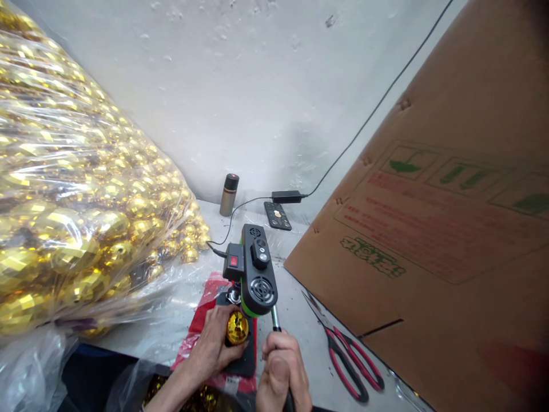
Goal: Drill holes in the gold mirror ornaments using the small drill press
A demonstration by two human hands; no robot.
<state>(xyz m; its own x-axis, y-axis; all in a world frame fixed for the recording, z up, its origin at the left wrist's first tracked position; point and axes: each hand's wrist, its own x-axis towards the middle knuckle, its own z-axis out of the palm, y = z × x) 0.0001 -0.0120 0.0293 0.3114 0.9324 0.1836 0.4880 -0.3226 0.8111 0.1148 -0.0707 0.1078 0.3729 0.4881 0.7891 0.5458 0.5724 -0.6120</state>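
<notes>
A shiny gold faceted ball sits between the thumb and fingers of my left hand, over the machine's dark base. Just above it stands a small black bench machine with a green edge, round vent grilles and a red switch. My right hand is wrapped round the black grip of a metal lever at the machine's right side. Under the machine lies a red plastic sheet. What the ball touches beneath the machine's head is hidden.
A clear bag of gold balls fills the left. A large cardboard box leans at right, with red-handled scissors beside it. Behind the machine are a bottle, a phone and a power adapter with its cable.
</notes>
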